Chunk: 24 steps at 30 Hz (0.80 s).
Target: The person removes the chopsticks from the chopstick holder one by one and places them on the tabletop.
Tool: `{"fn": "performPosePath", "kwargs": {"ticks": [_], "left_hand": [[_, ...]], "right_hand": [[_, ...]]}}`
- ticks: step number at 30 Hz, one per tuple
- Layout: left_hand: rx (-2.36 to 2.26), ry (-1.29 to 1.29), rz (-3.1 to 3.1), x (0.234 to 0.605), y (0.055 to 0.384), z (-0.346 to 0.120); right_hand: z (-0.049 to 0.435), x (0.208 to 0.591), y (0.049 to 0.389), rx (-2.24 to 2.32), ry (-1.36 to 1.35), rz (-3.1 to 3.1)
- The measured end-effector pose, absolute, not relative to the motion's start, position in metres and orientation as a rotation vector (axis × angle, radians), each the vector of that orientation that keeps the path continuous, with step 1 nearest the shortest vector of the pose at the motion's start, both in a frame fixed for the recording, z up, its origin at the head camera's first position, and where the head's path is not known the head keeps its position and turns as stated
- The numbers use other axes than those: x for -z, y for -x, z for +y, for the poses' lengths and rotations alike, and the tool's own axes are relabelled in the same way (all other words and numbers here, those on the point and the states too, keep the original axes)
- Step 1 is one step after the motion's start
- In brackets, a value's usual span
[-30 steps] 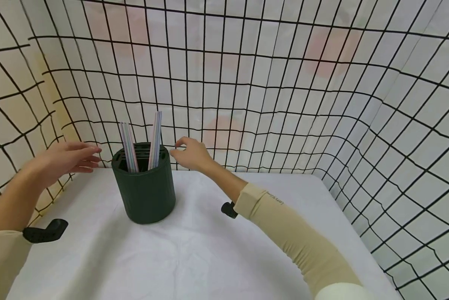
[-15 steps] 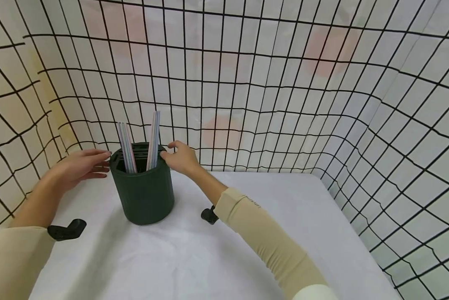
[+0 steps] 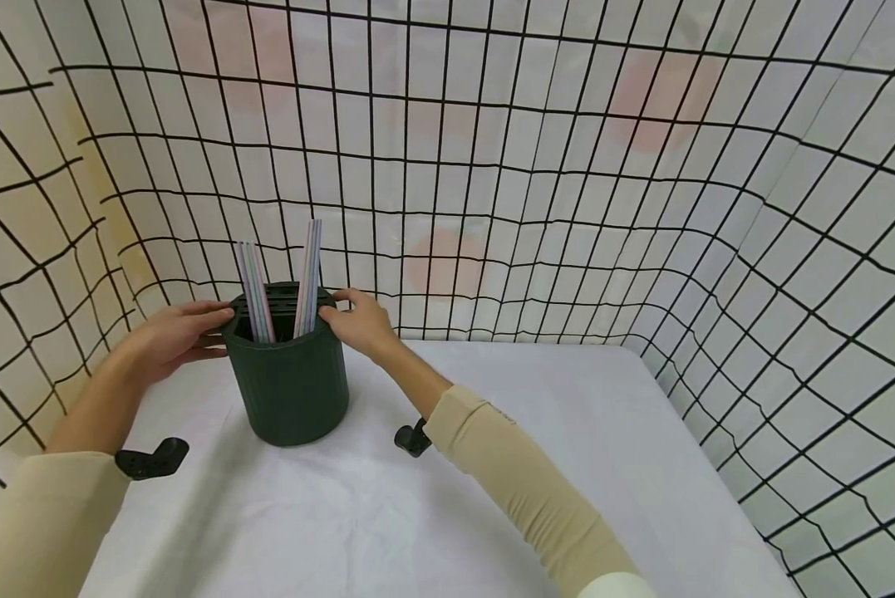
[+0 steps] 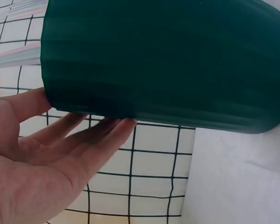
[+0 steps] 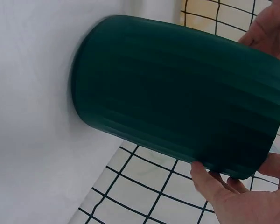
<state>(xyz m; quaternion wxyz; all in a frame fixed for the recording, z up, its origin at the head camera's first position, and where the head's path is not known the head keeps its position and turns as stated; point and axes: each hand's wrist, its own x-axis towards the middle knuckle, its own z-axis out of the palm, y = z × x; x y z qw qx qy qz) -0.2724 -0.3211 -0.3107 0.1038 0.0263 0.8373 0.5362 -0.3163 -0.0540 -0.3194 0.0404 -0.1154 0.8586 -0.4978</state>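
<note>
A dark green utensil holder [image 3: 286, 390] with a slotted top stands upright on the white-covered table, left of centre in the head view. Two bundles of pastel drinking straws [image 3: 255, 291] rise from its opening. At its left side my left hand [image 3: 178, 336] touches the upper wall with nearly straight fingers, its thumb at the rim; the left wrist view shows these fingertips [image 4: 126, 125] against the wall. On the opposite side my right hand [image 3: 363, 322] holds the rim, its thumb on the top edge and its bent fingers [image 5: 207, 184] on the outer wall.
Black wire grid panels [image 3: 462, 191] enclose the table at the back and both sides, with pale sheeting behind them. White cloth [image 3: 537, 415] covers the tabletop. A black wrist device [image 3: 151, 459] sits at the left cuff, another [image 3: 413, 438] at the right.
Both hands have moved inward to the utensil holder from either side. The right hand has taken hold of the rim, and the left has come against the wall. The holder stays in place.
</note>
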Motion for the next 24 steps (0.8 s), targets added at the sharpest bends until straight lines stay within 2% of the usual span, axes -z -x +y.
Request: {"fn": "performPosePath", "kwargs": {"ticks": [24], "left_hand": [[-1.669,-0.017,2.423,0.313,0.271,-0.313]], "right_hand": [[-0.043,0.327,0.312,1.672,0.408,2.575]]}}
